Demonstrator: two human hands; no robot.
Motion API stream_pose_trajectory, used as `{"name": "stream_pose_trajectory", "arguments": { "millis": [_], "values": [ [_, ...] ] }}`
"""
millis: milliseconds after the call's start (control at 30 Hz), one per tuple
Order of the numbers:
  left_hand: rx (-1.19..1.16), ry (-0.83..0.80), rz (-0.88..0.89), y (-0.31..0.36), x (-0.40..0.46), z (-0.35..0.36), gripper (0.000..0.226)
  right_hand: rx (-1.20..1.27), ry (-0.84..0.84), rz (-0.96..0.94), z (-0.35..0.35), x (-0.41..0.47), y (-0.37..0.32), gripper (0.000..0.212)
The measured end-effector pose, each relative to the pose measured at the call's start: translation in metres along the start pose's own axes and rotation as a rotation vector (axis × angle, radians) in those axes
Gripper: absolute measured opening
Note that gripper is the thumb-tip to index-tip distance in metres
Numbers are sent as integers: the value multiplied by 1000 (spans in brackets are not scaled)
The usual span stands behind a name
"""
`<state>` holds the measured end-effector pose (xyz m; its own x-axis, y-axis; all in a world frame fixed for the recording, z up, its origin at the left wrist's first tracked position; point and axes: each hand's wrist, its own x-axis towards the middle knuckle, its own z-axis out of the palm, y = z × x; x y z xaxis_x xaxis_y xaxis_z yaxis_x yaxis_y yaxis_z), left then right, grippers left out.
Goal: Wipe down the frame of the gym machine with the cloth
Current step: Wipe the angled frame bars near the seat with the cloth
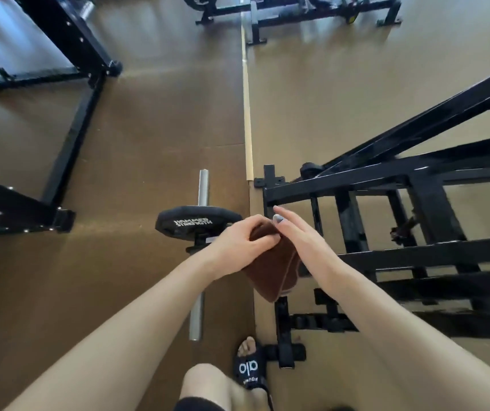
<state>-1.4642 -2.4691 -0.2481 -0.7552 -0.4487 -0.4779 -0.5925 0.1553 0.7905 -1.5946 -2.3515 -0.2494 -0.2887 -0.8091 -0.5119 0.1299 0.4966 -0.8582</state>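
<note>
A folded brown cloth (276, 268) hangs between my two hands in the middle of the view. My left hand (238, 243) grips its upper edge with curled fingers and thumb. My right hand (300, 235) lies flat against the cloth's right side, fingers straight and pointing up-left. The black steel frame of the gym machine (386, 185) stands just right of my hands, with horizontal bars and upright struts. The cloth is not touching the frame.
A black weight plate (190, 222) on a silver bar (202, 191) lies on the floor left of my hands. Other black frames stand at the left (68, 143) and far back (297, 13). My foot in a black slide (249, 366) rests by the machine's base foot.
</note>
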Motion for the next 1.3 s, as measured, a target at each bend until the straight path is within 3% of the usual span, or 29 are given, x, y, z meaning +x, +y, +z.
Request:
{"name": "stream_pose_trajectory", "arguments": {
  "millis": [100, 200, 267, 467, 667, 833, 1067, 1300],
  "values": [
    [13, -42, -56, 67, -50, -22, 32, 83, -59, 106, -1, -64, -50, 45],
    [14, -111, -138, 117, -96, -41, 57, 281, -9, 223, 6, -121, -94, 63],
    [2, -118, -161, 142, -123, -51, 69, 290, -72, 221, 7, -150, -110, 59],
    [-167, -80, -232, 178, -185, -78, 70, 307, -12, 175, 24, -188, -155, 43],
    [-397, -161, -271, 165, -211, -104, 48, 402, 134, 114, 49, -192, -177, 45],
    [-372, -113, -154, 147, -184, -161, 60, 405, 16, 155, 88, -157, -206, 50],
    [-308, -119, -81, 70, -146, -319, 45, 519, -99, 117, 198, -54, -263, 28],
    [-251, -146, -182, 19, -130, -468, 37, 584, 68, 108, 309, 40, -326, 42]
  ]
}}
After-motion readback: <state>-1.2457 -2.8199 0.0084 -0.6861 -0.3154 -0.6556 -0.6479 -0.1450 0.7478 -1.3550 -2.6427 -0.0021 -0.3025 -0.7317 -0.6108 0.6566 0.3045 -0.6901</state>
